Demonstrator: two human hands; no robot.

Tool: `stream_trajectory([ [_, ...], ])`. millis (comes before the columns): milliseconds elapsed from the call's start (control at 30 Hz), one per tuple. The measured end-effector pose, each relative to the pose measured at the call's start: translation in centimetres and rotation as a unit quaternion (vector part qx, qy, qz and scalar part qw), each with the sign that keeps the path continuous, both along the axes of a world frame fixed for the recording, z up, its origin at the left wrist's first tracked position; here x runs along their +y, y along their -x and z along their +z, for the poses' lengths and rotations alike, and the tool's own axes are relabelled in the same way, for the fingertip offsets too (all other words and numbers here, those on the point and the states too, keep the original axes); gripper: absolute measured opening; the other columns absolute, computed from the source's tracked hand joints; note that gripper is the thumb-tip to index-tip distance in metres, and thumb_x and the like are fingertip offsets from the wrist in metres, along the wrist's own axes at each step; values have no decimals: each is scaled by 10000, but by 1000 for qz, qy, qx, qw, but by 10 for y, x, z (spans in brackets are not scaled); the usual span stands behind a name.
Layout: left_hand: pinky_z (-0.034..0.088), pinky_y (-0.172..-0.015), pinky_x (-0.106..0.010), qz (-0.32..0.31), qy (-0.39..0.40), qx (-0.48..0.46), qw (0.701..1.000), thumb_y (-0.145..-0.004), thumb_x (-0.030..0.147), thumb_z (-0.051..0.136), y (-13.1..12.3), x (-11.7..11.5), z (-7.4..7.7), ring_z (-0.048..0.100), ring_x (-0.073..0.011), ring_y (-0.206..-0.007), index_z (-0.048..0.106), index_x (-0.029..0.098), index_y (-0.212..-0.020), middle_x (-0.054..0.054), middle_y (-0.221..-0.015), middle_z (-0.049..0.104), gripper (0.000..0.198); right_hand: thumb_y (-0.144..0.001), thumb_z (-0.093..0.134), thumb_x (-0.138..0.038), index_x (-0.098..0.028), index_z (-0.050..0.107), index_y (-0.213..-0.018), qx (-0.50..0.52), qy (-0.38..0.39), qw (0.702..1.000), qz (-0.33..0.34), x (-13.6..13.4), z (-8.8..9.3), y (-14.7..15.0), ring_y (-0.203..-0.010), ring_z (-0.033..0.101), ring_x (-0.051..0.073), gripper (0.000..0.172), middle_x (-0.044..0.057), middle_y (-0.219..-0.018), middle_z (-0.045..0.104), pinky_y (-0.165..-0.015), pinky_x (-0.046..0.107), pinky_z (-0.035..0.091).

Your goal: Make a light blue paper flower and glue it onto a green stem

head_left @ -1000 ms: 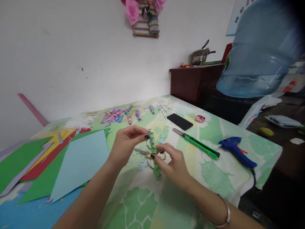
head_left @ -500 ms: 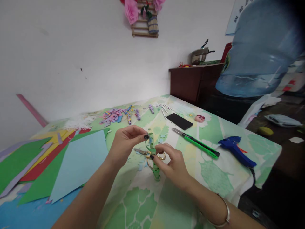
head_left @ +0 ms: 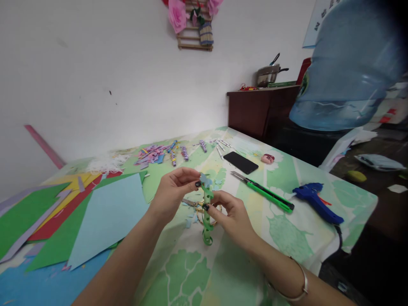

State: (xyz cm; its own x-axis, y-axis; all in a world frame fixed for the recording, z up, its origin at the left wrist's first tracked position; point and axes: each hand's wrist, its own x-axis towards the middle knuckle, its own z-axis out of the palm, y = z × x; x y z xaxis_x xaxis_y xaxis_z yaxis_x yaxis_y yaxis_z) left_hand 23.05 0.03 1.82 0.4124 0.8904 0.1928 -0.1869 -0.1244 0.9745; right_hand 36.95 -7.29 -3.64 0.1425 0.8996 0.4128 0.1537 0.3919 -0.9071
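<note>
Upright between my hands is a thin green paper tube [head_left: 207, 221] with curled green strips around it. My right hand [head_left: 232, 212] grips its middle between thumb and fingers. A small light blue paper piece [head_left: 206, 180] shows at the tube's top, pinched by the fingertips of my left hand [head_left: 178, 189]. Behind the tube, gold-handled scissors [head_left: 193, 203] lie on the table, partly hidden by my right hand. Light blue scraps [head_left: 189, 222] are scattered beside them.
Colored paper sheets [head_left: 110, 212] cover the table's left side. Paper scraps [head_left: 151, 155] and small purple rolls [head_left: 185, 153] lie at the back. On the right are a phone [head_left: 240, 162], a green cutter [head_left: 269, 196] and a blue glue gun [head_left: 318, 204]. A water bottle [head_left: 344, 72] stands beyond.
My left hand has shifted slightly right and the tube stands straighter. The light blue piece at its top now shows more fully. My right hand keeps its grip.
</note>
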Motion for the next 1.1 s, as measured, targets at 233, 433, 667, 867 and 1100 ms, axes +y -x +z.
stream_trajectory([
  [233,484,-697,-236,-41,53,-38,997,-618,123,750,0,0,-1,627,-121,-702,655,154,-783,-22,-741,696,193,-733,577,-200,-172,600,-758,-8,6,1000,-1,0,2,1,-675,532,136,44,19,-719,579,-639,264,461],
  [433,481,-737,-268,-110,132,-73,982,-631,89,725,2,1,-2,628,-133,-740,656,164,-779,-19,-765,688,180,-734,581,-193,-177,613,-760,8,7,1000,15,-1,2,1,-673,537,133,44,18,-719,583,-606,247,470],
  [667,472,-740,-286,-134,172,-105,970,-664,91,680,3,1,-4,630,-163,-787,654,174,-792,-22,-757,672,155,-728,595,-179,-180,624,-791,13,-5,1000,18,-1,0,2,-675,547,130,69,17,-739,602,-618,246,482],
  [867,475,-738,-290,-147,182,-116,965,-682,58,629,3,0,-3,621,-157,-774,655,164,-817,-28,-765,664,174,-719,595,-172,-179,633,-795,7,-5,1000,12,-1,1,2,-657,543,130,85,24,-763,616,-616,257,486],
  [1100,472,-753,-292,-148,172,-104,968,-673,34,633,2,-2,-1,615,-156,-771,653,157,-826,-36,-771,658,198,-705,595,-158,-183,624,-766,10,-12,1000,5,0,-2,2,-655,538,127,72,15,-738,612,-614,250,477],
])
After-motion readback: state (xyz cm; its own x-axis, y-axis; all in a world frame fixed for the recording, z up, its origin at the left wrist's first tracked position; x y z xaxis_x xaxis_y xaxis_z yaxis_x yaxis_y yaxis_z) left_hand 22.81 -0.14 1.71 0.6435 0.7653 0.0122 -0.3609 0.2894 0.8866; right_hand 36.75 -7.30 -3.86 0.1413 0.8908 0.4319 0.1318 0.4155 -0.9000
